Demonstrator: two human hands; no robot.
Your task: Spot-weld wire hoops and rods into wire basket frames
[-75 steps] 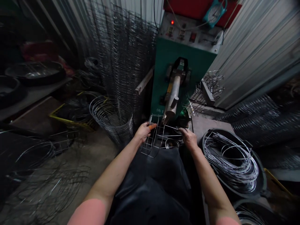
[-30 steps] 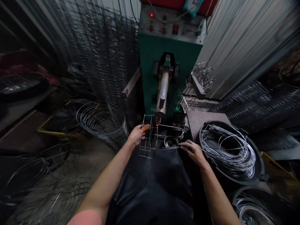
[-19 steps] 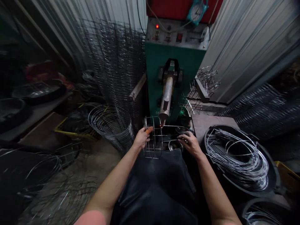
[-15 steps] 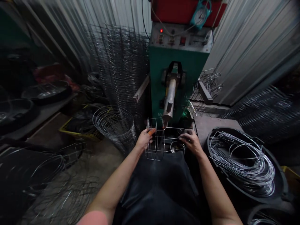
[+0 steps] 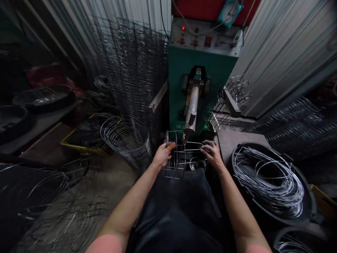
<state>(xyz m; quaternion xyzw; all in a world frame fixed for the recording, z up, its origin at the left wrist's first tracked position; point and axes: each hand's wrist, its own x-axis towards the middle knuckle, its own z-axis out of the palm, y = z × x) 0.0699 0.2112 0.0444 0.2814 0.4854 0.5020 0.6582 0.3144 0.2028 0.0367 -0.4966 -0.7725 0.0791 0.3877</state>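
Reading across from the left on my feed, a black tub (image 5: 19,119) and a wider one (image 5: 43,96) sit on a shelf (image 5: 50,121) at the far left, the wider one showing something shiny inside. Next comes a yellow crate (image 5: 84,147) holding dark wire I can't make out well, then a tall cylinder of wire hoops (image 5: 126,142) standing on the floor. The wire cage (image 5: 173,158) is at the centre, right under the tip of the welder arm (image 5: 191,112), and I can't tell whether they touch. My left hand (image 5: 162,156) is closed around the cage's hoops, with an orange cover (image 5: 171,146) on one finger. My right hand (image 5: 212,154) is nearly closed, its fingers (image 5: 207,147) pinching the wire rods (image 5: 193,149) that run across to the cage. A small metal bowl (image 5: 197,163) sits just below them, its contents hidden. At right, a black tub (image 5: 309,198) holds a loose coil of bright wire (image 5: 268,182), and a second tub (image 5: 292,233), cut off by the bottom edge, also holds wire.
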